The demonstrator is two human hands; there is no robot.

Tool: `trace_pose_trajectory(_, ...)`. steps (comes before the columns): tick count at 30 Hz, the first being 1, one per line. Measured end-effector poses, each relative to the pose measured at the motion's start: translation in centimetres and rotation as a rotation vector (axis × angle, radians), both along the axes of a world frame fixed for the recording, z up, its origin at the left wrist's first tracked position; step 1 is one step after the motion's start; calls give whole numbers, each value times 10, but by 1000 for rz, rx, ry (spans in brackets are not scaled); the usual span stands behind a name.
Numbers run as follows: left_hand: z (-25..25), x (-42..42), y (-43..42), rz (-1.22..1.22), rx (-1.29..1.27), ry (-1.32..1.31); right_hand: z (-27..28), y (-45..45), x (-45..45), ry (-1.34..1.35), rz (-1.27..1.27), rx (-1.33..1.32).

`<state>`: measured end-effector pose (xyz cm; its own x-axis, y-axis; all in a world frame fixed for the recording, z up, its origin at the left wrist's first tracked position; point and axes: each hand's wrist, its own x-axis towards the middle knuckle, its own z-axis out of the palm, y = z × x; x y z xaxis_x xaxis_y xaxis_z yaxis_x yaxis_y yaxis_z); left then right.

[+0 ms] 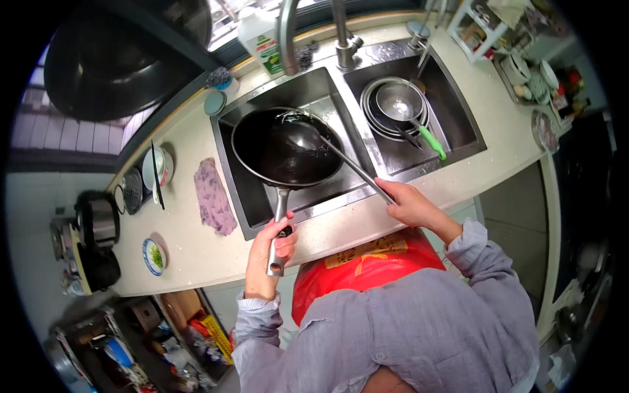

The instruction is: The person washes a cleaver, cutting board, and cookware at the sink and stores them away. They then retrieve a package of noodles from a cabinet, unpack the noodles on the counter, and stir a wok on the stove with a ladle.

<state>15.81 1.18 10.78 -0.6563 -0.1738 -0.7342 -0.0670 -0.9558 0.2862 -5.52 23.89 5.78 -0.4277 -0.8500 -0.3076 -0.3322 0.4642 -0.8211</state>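
Observation:
My left hand (265,252) is wrapped round the metal handle of a dark wok (268,157), which sits over the left sink basin (229,190). Some water glistens inside the wok. In my right hand (413,208) is the long handle of a metal ladle (303,135), and its bowl rests within the wok. The right basin (458,128) holds stacked metal bowls (367,108) with a green-handled strainer (400,101) on top.
A faucet (344,46) rises behind the basins. Left on the counter lie a purple cloth (213,196), a white bowl with chopsticks (167,164) and a small bowl of chopped greens (154,257). A white bottle (261,39) stands at the back. A red apron (367,265) hangs before me.

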Motion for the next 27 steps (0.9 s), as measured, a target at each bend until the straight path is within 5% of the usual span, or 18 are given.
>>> trace_pose_trajectory(3, 25, -6, -2, -177, -150, -115, -16, 19, 1, 192, -25, -116)
trace_pose_trajectory(10, 82, -11, 19, -498, -532, -433, -7, 35, -8, 25, 10, -107)
trace_pose_trajectory(27, 79, -19, 52, -563, -646, -503, -28, 48, -10, -50, 67, -1)
